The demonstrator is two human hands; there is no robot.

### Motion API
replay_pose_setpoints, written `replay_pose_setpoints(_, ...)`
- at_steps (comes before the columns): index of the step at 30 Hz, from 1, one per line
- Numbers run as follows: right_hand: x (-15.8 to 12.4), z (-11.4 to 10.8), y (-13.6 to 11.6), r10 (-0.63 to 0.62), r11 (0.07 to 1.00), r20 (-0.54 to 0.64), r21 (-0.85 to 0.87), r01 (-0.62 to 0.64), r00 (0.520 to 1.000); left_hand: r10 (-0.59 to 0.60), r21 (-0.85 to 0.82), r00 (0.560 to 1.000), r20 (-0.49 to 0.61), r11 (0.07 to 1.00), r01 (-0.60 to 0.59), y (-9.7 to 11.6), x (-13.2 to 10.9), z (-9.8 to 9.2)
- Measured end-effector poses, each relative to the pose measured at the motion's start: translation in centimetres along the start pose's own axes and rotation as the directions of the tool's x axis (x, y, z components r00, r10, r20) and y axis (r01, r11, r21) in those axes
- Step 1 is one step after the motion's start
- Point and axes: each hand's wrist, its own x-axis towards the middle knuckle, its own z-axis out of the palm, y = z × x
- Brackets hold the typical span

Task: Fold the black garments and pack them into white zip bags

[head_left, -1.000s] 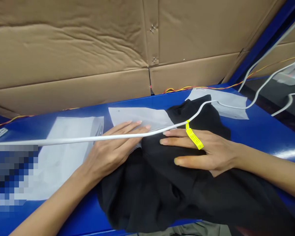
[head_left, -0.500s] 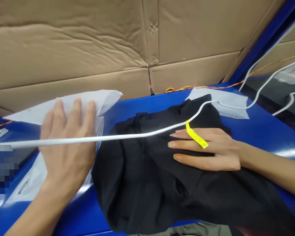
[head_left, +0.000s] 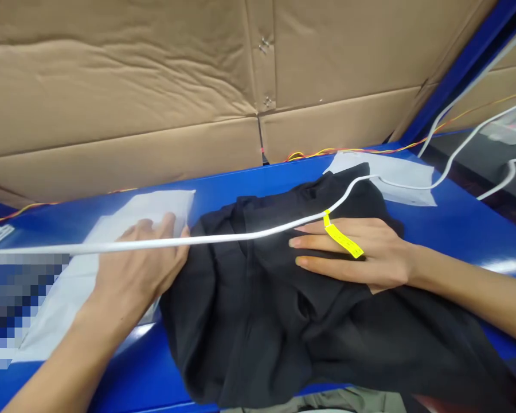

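Observation:
A crumpled black garment (head_left: 284, 321) lies on the blue table (head_left: 451, 229), spilling over the near edge. My right hand (head_left: 361, 255) rests flat on it with fingers stretched out. My left hand (head_left: 141, 261) lies palm down on a stack of white plastic bags (head_left: 112, 241) just left of the garment, fingers slightly apart. A white cable (head_left: 241, 234) with a yellow tag (head_left: 341, 240) hangs across the view in front of both hands.
A brown cardboard wall (head_left: 155, 86) stands behind the table. Another white bag (head_left: 395, 172) lies at the back right, partly under the garment. Orange and yellow wires (head_left: 327, 154) run along the table's far edge. More white cables (head_left: 477, 137) loop at the right.
My left hand pulled a white bag away from the garment, lifted it leftwards, and now presses it down on the stack at the left. The right hand stayed on the garment.

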Motion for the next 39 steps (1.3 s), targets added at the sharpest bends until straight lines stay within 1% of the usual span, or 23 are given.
replay_pose_setpoints(3, 0.2, -0.1, -0.1, -0.009, 1.000, -0.005, -0.010, 0.009, 1.000, -0.053, 0.131, 0.998, -0.037, 0.990, 0.057, 1.2, 0.7, -0.5)
replay_pose_setpoints(4, 0.3, -0.2, -0.2, -0.008, 0.999, -0.011, -0.031, 0.008, 1.000, -0.033, 0.143, 0.998, -0.058, 0.989, 0.041, 1.8, 0.8, -0.7)
replay_pose_setpoints(5, 0.4, -0.2, -0.3, -0.005, 0.998, -0.024, -0.068, 0.003, 1.000, 0.020, 0.127, 0.996, -0.088, 0.992, -0.008, 2.4, 0.8, -0.8)
replay_pose_setpoints(6, 0.5, -0.2, -0.5, 0.003, 0.993, -0.045, -0.121, -0.009, 0.999, 0.099, 0.084, 0.988, -0.121, 0.992, -0.089, 3.1, 0.7, -0.9)
replay_pose_setpoints(7, 0.7, -0.2, -0.7, 0.016, 0.982, -0.070, -0.187, -0.028, 0.997, 0.194, 0.014, 0.968, -0.157, 0.981, -0.195, 3.7, 0.5, -1.0)
replay_pose_setpoints(9, 1.0, -0.2, -1.1, 0.047, 0.937, -0.117, -0.340, -0.084, 0.992, 0.368, -0.141, 0.907, -0.205, 0.906, -0.399, 4.9, -0.1, -1.0)
replay_pose_setpoints(10, 1.1, -0.1, -1.2, 0.065, 0.908, -0.134, -0.404, -0.114, 0.989, 0.419, -0.209, 0.881, -0.217, 0.862, -0.462, 5.4, -0.4, -0.9)
replay_pose_setpoints(12, 1.2, 0.0, -1.3, 0.111, 0.872, -0.149, -0.461, -0.168, 0.983, 0.476, -0.305, 0.864, -0.167, 0.808, -0.504, 6.1, -1.0, -0.6)
replay_pose_setpoints(14, 1.2, 0.1, -1.1, 0.170, 0.890, -0.126, -0.406, -0.207, 0.977, 0.472, -0.360, 0.876, -0.102, 0.803, -0.475, 6.3, -1.1, -0.2)
replay_pose_setpoints(16, 1.0, 0.1, -0.7, 0.210, 0.937, -0.060, -0.273, -0.219, 0.976, 0.415, -0.390, 0.909, -0.040, 0.831, -0.397, 6.3, -1.0, 0.0)
replay_pose_setpoints(18, 1.0, -0.1, -0.3, 0.194, 0.974, 0.004, -0.117, -0.192, 0.981, 0.347, -0.413, 0.937, 0.021, 0.857, -0.308, 6.1, -0.8, 0.3)
replay_pose_setpoints(19, 1.0, -0.2, -0.1, 0.182, 0.983, 0.018, -0.041, -0.181, 0.983, 0.325, -0.424, 0.944, 0.049, 0.863, -0.275, 6.1, -0.8, 0.4)
replay_pose_setpoints(22, 1.2, -0.6, 0.6, 0.189, 0.973, 0.038, 0.127, -0.192, 0.981, 0.306, -0.437, 0.948, 0.081, 0.866, -0.243, 6.0, -0.7, 0.6)
replay_pose_setpoints(23, 1.2, -0.5, 0.8, 0.203, 0.967, 0.072, 0.139, -0.212, 0.976, 0.308, -0.436, 0.948, 0.080, 0.866, -0.244, 6.0, -0.8, 0.7)
replay_pose_setpoints(25, 1.0, -0.3, 1.2, 0.228, 0.966, 0.128, 0.093, -0.241, 0.965, 0.310, -0.429, 0.948, 0.073, 0.867, -0.251, 6.0, -0.9, 0.8)
replay_pose_setpoints(27, 0.7, 0.1, 1.4, 0.257, 0.966, 0.120, -0.012, -0.258, 0.959, 0.318, -0.432, 0.946, 0.070, 0.864, -0.258, 6.0, -0.9, 0.8)
replay_pose_setpoints(30, 0.6, 0.4, 1.1, 0.294, 0.945, -0.003, -0.149, -0.291, 0.956, 0.316, -0.460, 0.945, 0.089, 0.854, -0.243, 6.0, -1.0, 0.4)
replay_pose_setpoints(33, 1.1, 0.5, 0.0, 0.312, 0.916, -0.124, -0.222, -0.333, 0.942, 0.276, -0.508, 0.951, 0.139, 0.844, -0.171, 5.8, -1.0, 0.1)
replay_pose_setpoints(34, 1.4, 0.5, -0.4, 0.317, 0.907, -0.148, -0.241, -0.345, 0.937, 0.257, -0.524, 0.953, 0.159, 0.840, -0.139, 5.8, -0.9, 0.1)
replay_pose_setpoints(35, 1.7, 0.5, -0.8, 0.319, 0.903, -0.159, -0.249, -0.350, 0.934, 0.238, -0.538, 0.955, 0.179, 0.836, -0.107, 5.8, -0.9, 0.1)
replay_pose_setpoints(37, 2.1, 0.4, -1.5, 0.319, 0.915, -0.135, -0.214, -0.342, 0.938, 0.207, -0.561, 0.953, 0.220, 0.827, -0.050, 5.7, -0.7, 0.2)
replay_pose_setpoints(39, 2.3, 0.3, -1.8, 0.295, 0.948, -0.086, -0.098, -0.303, 0.951, 0.199, -0.579, 0.948, 0.249, 0.815, -0.019, 5.6, -0.4, 0.5)
